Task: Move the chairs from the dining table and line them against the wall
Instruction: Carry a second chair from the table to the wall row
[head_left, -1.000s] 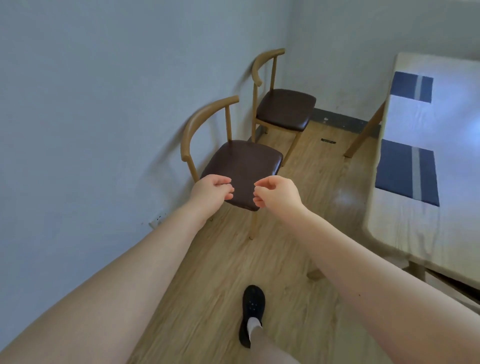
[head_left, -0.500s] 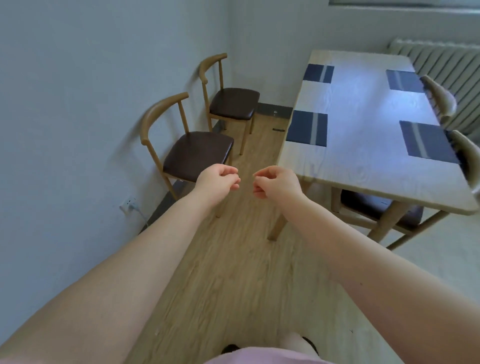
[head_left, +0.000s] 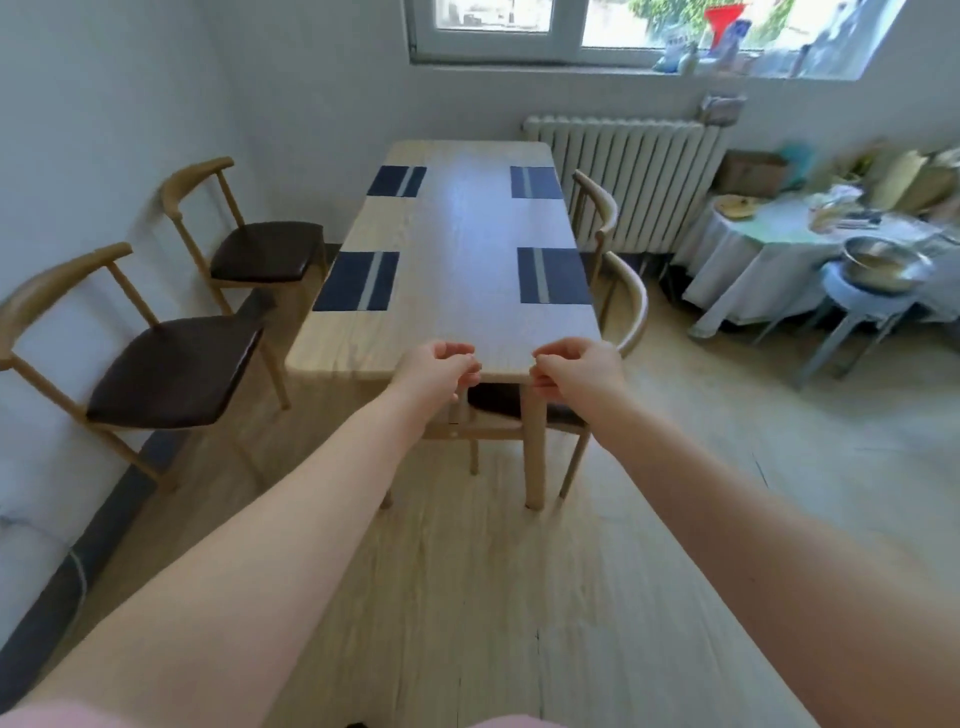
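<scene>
In the head view the gaze has swung from the two chairs (head_left: 171, 364) already lined against the wall to the dining table (head_left: 467, 291), where two more chairs (head_left: 626, 306) wait, while the left hand (head_left: 439, 366) and right hand (head_left: 579, 369) hover loosely curled, holding nothing.

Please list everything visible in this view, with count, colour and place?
chairs at the wall: two, tan frames with dark brown seats, along the left wall.
chairs at the table: two, tan, tucked in on the right side.
dining table: one, light wood, centre.
placemats: four, navy with a pale stripe, on the table.
radiator: one, white, under the window.
side table: one, pale cloth, cluttered, right.
metal bowl: one, silver, on a white stool.
left hand: loosely curled, empty.
right hand: loosely curled, empty.
</scene>
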